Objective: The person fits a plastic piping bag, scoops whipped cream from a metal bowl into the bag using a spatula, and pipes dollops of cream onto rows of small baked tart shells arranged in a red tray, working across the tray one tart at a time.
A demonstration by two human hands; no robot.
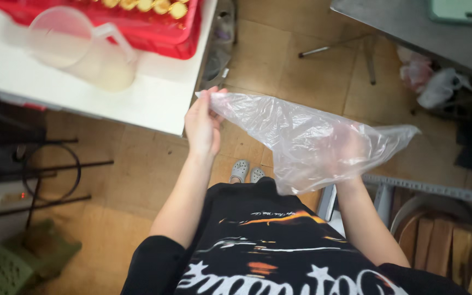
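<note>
Centrally, a clear plastic bag (307, 142) stretches across mid-frame. Left hand (202, 127) pinches its upper-left corner; right hand (350, 150) sits inside the bag, blurred through the film, grip unclear. Hands well apart. Upper left: white tabletop (159, 90) carrying a translucent measuring jug (80, 49) and a red crate (154, 27), cut off by the frame edge. Brown tiled floor (301, 60) below; green stool (23, 257) lower left.

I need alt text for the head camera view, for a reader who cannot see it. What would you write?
Seen from above, a person's left hand pinches one edge of a clear plastic bag while the right hand is inside it. A white table above holds a translucent measuring jug and a red crate; tan floor tiles lie below.
</note>
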